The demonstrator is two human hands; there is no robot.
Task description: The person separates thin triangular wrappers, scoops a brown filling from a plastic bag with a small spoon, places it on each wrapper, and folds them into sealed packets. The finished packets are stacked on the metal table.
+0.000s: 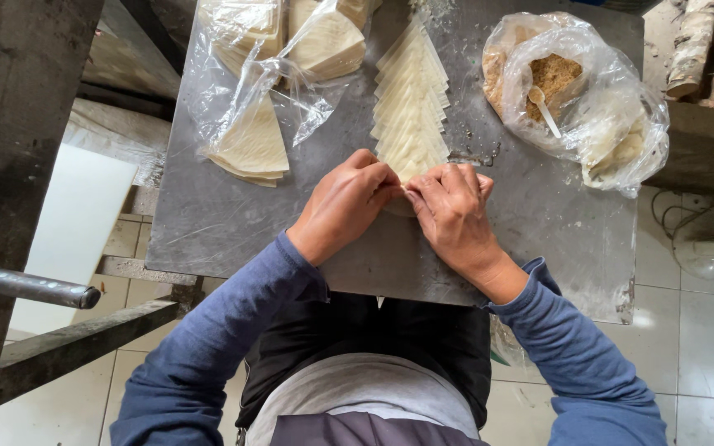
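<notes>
The steel tabletop [233,223] carries everything; you work at the middle of its near edge. At the far right corner sits a clear bag of brown crumbly filling [557,76] with a small pale spoon [544,107] standing in it. At the far left corner lie opened plastic bags [241,78] holding folded triangular wrappers [251,147]. Down the centre runs a fanned row of pastry strips [411,99], its near end just beyond your knuckles. Your left hand [345,202] and right hand [454,211] meet fingertip to fingertip, both pinched on one small pale wrapper piece [400,204], mostly hidden beneath them. To fold well, judged from this grip, keep the piece flat against the tabletop, press the crease with both thumbs evenly, and hold the corners aligned so the thin sheet neither tears nor springs open.
</notes>
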